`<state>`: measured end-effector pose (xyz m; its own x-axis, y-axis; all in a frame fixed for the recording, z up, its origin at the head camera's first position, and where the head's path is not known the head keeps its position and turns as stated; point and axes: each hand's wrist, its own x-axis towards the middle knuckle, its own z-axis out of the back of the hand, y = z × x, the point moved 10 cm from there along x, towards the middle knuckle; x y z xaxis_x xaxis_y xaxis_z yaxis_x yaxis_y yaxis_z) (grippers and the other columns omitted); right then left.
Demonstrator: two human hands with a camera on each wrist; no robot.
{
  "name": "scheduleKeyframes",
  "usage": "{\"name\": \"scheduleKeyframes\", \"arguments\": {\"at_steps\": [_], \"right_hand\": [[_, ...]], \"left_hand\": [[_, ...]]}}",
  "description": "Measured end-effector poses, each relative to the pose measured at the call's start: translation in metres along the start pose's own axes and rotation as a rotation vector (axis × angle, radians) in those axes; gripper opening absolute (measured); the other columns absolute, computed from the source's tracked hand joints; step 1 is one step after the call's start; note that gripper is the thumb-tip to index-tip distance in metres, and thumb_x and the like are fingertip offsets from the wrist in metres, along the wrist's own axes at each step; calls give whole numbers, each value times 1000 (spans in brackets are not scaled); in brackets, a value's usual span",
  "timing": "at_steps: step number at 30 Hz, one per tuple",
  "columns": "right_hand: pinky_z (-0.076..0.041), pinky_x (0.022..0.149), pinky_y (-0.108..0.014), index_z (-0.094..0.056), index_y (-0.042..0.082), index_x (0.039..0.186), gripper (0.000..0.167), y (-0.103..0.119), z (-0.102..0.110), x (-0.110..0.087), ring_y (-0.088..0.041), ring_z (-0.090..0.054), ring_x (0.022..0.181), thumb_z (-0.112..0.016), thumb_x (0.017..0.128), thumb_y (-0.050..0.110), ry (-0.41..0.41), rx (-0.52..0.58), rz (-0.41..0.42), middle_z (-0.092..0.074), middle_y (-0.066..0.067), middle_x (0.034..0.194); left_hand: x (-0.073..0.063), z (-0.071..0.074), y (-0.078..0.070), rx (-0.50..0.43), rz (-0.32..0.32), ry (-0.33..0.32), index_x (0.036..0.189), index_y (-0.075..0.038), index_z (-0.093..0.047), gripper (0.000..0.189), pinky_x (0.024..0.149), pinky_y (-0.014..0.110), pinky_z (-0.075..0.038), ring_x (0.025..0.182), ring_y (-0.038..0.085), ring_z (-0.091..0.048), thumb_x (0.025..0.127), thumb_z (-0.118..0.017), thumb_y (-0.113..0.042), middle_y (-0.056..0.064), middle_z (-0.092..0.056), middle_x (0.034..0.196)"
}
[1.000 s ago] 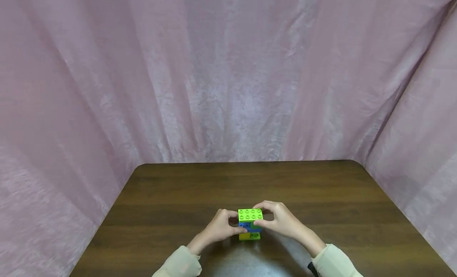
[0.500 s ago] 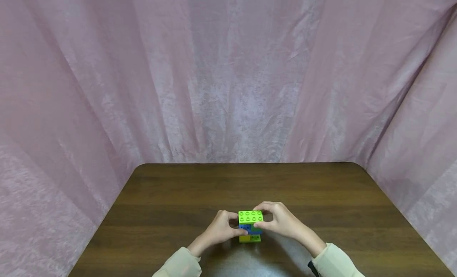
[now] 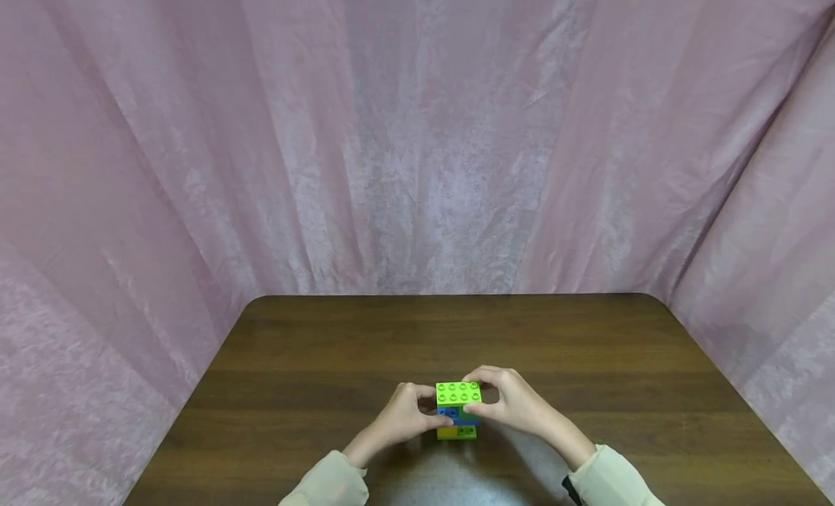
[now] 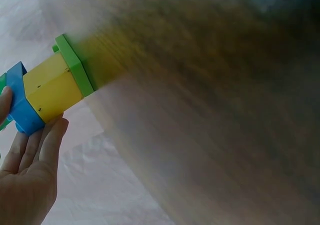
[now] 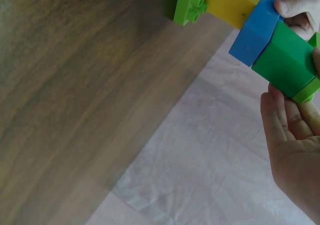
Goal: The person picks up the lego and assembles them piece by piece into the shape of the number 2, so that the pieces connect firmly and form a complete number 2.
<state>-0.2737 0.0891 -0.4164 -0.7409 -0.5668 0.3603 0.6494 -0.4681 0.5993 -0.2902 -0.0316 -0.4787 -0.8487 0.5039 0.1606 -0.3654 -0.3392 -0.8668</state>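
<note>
A small tower of toy building bricks stands on the wooden table. Its bottom is a light green brick [image 5: 186,6] with bare studs on one half. On the other half sits a yellow brick [image 4: 52,87], bearing a blue brick [image 4: 22,102]. A dark green brick [image 5: 286,59] rises from one end of the blue one. Across the top lies a light green eight-stud brick [image 3: 459,394]. My left hand [image 3: 402,417] holds the blue brick between thumb and fingers from the left. From the right, my right hand [image 3: 517,402] pinches the top light green brick, thumb in front, fingers behind.
The brown wooden table [image 3: 313,346] spreads out on both sides of the tower and behind it. Beyond its far edge hangs a pink curtain [image 3: 417,143], which also closes in the left and right sides.
</note>
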Motion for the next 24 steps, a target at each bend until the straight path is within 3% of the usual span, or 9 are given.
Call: {"name": "scheduleKeyframes", "arguments": {"at_steps": [4,11,15,18,24], "right_hand": [[-57,82,-32,-68,2,107,29,0,-2,-2,-17,-67,93,-75,86,20,7,18,-22,-72,-6,100],[-57,82,-38,-67,2,108,28,-1,1,2,-17,-67,91,-75,86,18,-5,44,-55,-71,-6,101],[-57,82,-36,-67,2,111,31,-2,-1,3,-16,-66,91,-74,87,20,-3,44,-62,-71,-6,103],[-56,81,-33,-66,2,113,32,-3,-2,2,-15,-66,91,-73,87,20,2,38,-71,-71,-6,104],[-57,81,-34,-65,1,114,35,-6,-2,-1,-18,-66,92,-73,87,22,25,20,-99,-70,-7,106]], "left_hand": [[-3,0,-3,46,-52,-9,97,6,-72,27,71,18,-57,85,10,-72,80,-80,-13,18,-75,93],[2,6,1,84,-2,-33,98,0,-75,27,77,22,-57,90,13,-71,79,-81,-19,13,-76,95],[1,9,0,88,-33,-36,98,2,-74,26,75,20,-57,89,14,-72,80,-80,-17,15,-76,94],[0,6,0,58,-37,-7,100,3,-73,26,71,18,-57,86,13,-72,82,-78,-16,16,-76,94],[-1,-4,5,15,27,47,104,2,-73,26,71,15,-56,84,13,-72,86,-75,-17,16,-76,95]]}}
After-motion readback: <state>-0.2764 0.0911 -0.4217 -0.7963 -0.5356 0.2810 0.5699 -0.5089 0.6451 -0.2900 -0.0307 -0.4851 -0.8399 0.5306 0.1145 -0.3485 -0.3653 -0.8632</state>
